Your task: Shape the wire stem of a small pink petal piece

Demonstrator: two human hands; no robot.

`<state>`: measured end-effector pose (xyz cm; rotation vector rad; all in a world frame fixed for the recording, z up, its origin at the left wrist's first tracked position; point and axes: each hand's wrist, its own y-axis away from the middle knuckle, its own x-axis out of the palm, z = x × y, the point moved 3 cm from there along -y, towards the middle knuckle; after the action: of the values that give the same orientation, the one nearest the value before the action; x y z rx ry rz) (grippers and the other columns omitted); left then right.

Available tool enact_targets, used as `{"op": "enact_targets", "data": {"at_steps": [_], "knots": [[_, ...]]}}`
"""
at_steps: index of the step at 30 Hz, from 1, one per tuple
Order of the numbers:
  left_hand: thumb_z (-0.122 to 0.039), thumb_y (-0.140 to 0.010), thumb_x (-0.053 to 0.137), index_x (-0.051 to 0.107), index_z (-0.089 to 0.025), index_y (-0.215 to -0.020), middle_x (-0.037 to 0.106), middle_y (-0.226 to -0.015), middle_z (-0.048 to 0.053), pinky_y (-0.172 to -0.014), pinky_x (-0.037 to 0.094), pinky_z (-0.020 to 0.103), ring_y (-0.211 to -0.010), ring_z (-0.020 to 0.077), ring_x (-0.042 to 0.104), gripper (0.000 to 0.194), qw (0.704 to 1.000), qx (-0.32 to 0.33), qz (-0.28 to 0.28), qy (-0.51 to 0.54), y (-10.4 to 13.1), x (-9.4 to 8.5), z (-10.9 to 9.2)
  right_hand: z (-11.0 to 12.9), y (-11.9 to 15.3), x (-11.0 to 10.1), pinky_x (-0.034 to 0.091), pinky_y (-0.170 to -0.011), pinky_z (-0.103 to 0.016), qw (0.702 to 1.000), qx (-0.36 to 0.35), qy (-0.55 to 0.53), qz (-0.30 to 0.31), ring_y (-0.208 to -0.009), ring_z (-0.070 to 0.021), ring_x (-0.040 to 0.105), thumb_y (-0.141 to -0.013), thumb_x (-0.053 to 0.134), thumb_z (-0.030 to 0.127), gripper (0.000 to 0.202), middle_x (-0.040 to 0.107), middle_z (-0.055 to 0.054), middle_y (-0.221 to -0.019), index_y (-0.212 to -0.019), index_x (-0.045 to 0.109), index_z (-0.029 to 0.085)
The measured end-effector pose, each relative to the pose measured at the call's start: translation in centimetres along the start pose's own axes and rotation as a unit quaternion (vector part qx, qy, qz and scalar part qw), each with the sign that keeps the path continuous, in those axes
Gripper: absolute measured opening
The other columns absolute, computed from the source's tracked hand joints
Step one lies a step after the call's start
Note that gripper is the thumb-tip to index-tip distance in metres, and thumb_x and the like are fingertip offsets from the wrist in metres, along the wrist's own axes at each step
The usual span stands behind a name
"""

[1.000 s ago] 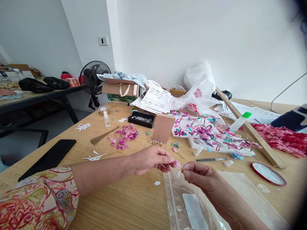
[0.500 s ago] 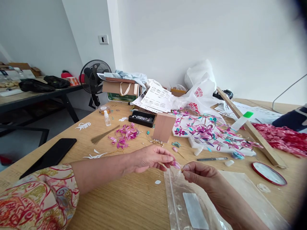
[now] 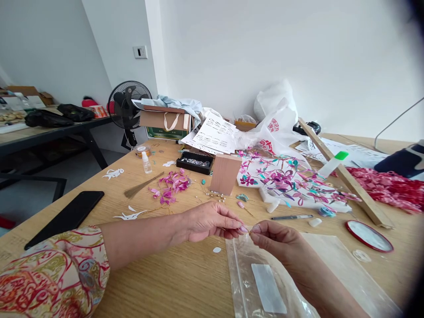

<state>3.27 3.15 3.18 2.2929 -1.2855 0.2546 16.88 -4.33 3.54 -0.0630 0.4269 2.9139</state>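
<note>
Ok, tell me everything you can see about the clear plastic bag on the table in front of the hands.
The clear plastic bag lies flat on the wooden table, just below both hands. It looks like thin, glossy, see-through film with a zip strip running down its left edge. A pale rectangular piece shows within its outline. The bag is slightly wrinkled and runs out of the picture at the bottom. The right hand and its forearm are over its upper part; the left hand is just beyond its top left corner.

A wooden table (image 3: pixel 185 274) is being crowded: a phone (image 3: pixel 66 217) is lying at its left edge, pink petals (image 3: pixel 170 186) are being spread mid-table beside a wood block (image 3: pixel 225 174), and a clear bag (image 3: pixel 265 282) is lying nearest.
</note>
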Motion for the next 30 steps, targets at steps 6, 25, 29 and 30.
{"op": "enact_targets", "data": {"at_steps": [6, 25, 29, 30], "knots": [[-0.023, -0.062, 0.067, 0.066, -0.012, -0.071, 0.062, -0.069, 0.001, -0.064, 0.040, 0.018, -0.061, 0.0049, 0.053, 0.014, 1.000, -0.013, -0.005, 0.010, -0.2, 0.0, 0.4, -0.3, -0.1, -0.1, 0.028, -0.050, -0.024, 1.000, -0.014, 0.012, -0.010, -0.052, -0.0104, 0.042, -0.050, 0.070, 0.036, 0.021, 0.054, 0.003, -0.051, -0.055, 0.060, 0.019], [-0.019, -0.062, 0.067, 0.056, -0.013, -0.070, 0.063, -0.067, 0.001, -0.062, 0.038, 0.020, -0.058, 0.0058, 0.056, 0.015, 0.997, -0.016, 0.003, 0.075, -0.4, -0.3, 0.8, -1.3, -0.7, -0.6, 0.034, -0.054, -0.023, 0.986, -0.116, 0.122, 0.008, -0.057, -0.0117, 0.046, -0.067, 0.057, 0.033, 0.015, 0.054, 0.002, -0.058, -0.062, 0.057, 0.019], [-0.020, -0.062, 0.067, 0.057, -0.013, -0.070, 0.064, -0.070, 0.001, -0.062, 0.037, 0.020, -0.062, 0.0066, 0.056, 0.015, 0.997, -0.020, 0.004, 0.079, -0.5, -0.4, 1.0, -0.8, -0.3, -0.5, 0.037, -0.054, -0.024, 0.980, -0.129, 0.147, -0.023, -0.058, -0.0134, 0.048, -0.066, 0.057, 0.034, 0.016, 0.056, 0.000, -0.058, -0.062, 0.059, 0.019], [-0.020, -0.062, 0.067, 0.057, -0.013, -0.070, 0.064, -0.070, 0.001, -0.062, 0.038, 0.020, -0.062, 0.0067, 0.056, 0.015, 0.997, -0.020, 0.005, 0.081, -0.5, -0.4, 1.1, -0.7, -0.3, -0.5, 0.037, -0.054, -0.025, 0.979, -0.131, 0.153, -0.029, -0.058, -0.0136, 0.049, -0.066, 0.057, 0.034, 0.016, 0.056, 0.000, -0.058, -0.062, 0.059, 0.019]]}}
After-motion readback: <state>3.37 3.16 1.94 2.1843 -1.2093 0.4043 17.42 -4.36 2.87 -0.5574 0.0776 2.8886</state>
